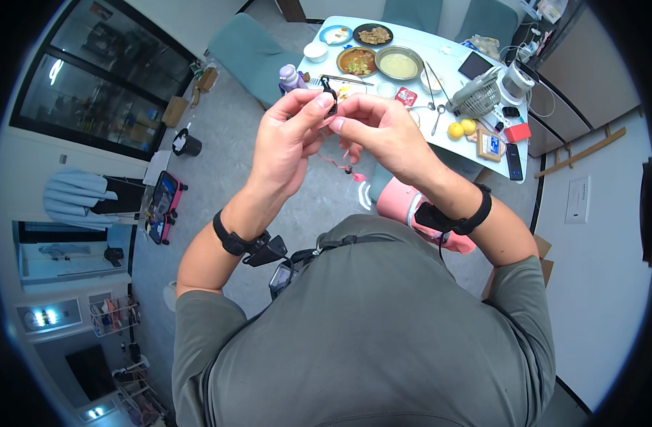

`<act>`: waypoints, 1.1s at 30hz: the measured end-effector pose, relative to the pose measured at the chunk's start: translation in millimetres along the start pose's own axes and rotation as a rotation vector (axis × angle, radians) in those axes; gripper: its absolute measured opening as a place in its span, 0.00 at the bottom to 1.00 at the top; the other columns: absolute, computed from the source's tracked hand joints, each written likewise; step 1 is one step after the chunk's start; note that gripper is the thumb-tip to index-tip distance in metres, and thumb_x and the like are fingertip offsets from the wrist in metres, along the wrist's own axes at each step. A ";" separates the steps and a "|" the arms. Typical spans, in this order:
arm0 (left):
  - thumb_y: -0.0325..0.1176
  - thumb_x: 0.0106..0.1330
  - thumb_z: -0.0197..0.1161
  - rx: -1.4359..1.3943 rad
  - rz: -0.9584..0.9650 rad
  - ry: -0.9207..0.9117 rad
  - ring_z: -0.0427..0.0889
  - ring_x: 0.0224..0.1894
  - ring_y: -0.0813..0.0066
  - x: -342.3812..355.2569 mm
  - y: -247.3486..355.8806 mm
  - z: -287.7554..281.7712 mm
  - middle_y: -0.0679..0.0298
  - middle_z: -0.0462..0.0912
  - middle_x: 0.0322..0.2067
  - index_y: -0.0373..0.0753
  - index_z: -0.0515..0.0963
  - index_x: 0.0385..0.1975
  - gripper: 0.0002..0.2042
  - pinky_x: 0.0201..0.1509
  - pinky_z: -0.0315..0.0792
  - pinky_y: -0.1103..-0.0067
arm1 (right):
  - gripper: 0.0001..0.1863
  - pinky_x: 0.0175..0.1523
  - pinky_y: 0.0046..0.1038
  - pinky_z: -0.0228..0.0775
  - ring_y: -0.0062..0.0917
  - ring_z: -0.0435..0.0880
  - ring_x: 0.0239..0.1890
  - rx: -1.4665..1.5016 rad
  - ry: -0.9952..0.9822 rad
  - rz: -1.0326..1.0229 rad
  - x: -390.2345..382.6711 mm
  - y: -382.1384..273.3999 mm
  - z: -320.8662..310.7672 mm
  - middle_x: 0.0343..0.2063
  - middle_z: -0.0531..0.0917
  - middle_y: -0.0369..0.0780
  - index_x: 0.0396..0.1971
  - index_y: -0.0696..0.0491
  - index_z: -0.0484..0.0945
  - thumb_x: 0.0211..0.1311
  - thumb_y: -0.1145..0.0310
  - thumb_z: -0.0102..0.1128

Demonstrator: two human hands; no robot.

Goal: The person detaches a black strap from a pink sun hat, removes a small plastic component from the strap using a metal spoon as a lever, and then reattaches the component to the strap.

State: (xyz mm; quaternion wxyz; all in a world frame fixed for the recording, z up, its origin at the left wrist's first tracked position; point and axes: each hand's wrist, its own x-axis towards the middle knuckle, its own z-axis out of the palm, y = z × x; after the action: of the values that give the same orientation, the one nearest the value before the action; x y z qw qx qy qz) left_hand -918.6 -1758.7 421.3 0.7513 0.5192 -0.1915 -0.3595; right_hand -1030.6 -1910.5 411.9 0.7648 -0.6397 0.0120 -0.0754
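Both my hands are raised together in front of me, fingertips almost meeting. My left hand (283, 142) is closed, pinching a small black clip (331, 107) between thumb and forefinger. My right hand (390, 132) is also closed, with thumb and forefinger pressed together beside the clip on a thin pink cord (327, 158). The cord hangs below my fingers and ends near a small pink piece (359, 177). Where cord and clip meet is hidden by my fingertips. A pink bag (400, 201) sits below my right forearm.
Ahead stands a white table (440, 60) with dishes, a steel pan (399, 63), chopsticks, a white fan (479, 92), lemons (456, 131) and a phone (514, 162). A purple bottle (291, 77) is at its left edge. An open suitcase (165, 206) and a black bin (188, 144) are on the floor left.
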 end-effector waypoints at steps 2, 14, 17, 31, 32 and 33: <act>0.34 0.69 0.69 -0.031 0.037 -0.032 0.65 0.20 0.94 0.3 -3.5 -2.2 0.73 0.81 0.30 0.39 0.81 0.43 0.08 0.21 0.51 0.88 | 0.15 0.32 0.21 0.76 0.16 0.83 0.30 0.010 0.041 -0.010 -2.9 -1.4 4.2 0.32 0.85 0.36 0.45 0.60 0.80 0.68 0.64 0.66; 0.33 0.69 0.69 0.015 0.084 0.021 0.61 0.17 0.94 -2.5 -0.5 7.5 0.74 0.78 0.24 0.38 0.82 0.42 0.08 0.19 0.49 0.87 | 0.09 0.27 0.23 0.79 0.20 0.83 0.31 0.363 0.079 0.000 -0.6 3.5 0.8 0.35 0.83 0.41 0.41 0.60 0.76 0.68 0.70 0.60; 0.32 0.69 0.69 -0.001 0.082 -0.002 0.59 0.16 0.94 -0.6 -2.7 2.7 0.76 0.75 0.21 0.38 0.82 0.41 0.07 0.19 0.48 0.86 | 0.10 0.26 0.22 0.76 0.18 0.82 0.28 0.418 0.049 0.016 -1.0 5.4 -0.9 0.33 0.83 0.40 0.43 0.60 0.76 0.68 0.69 0.60; 0.32 0.74 0.62 0.001 0.073 -0.092 0.57 0.18 0.92 -4.2 -2.2 4.3 0.74 0.74 0.26 0.36 0.78 0.52 0.12 0.21 0.51 0.86 | 0.10 0.21 0.16 0.65 0.11 0.77 0.22 0.053 0.181 -0.174 -2.6 9.7 7.4 0.21 0.79 0.32 0.43 0.58 0.80 0.72 0.66 0.60; 0.32 0.74 0.62 0.016 0.082 -0.112 0.58 0.18 0.92 -4.4 -0.7 5.7 0.73 0.74 0.27 0.36 0.77 0.54 0.13 0.21 0.51 0.87 | 0.10 0.21 0.16 0.65 0.11 0.77 0.22 0.079 0.171 -0.163 -3.2 9.1 7.1 0.22 0.79 0.32 0.43 0.58 0.80 0.72 0.66 0.60; 0.32 0.74 0.62 0.018 0.081 -0.111 0.58 0.18 0.92 -4.5 -0.3 7.0 0.73 0.74 0.27 0.36 0.77 0.54 0.13 0.21 0.51 0.87 | 0.10 0.21 0.16 0.65 0.11 0.77 0.22 0.081 0.171 -0.163 -3.7 8.8 7.2 0.22 0.79 0.32 0.43 0.58 0.80 0.72 0.66 0.60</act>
State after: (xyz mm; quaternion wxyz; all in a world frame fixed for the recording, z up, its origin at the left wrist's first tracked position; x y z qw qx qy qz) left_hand -926.3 -1759.9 424.1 0.7489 0.4969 -0.2571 -0.3552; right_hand -1032.5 -1901.5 404.3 0.7776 -0.5984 0.0221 -0.1919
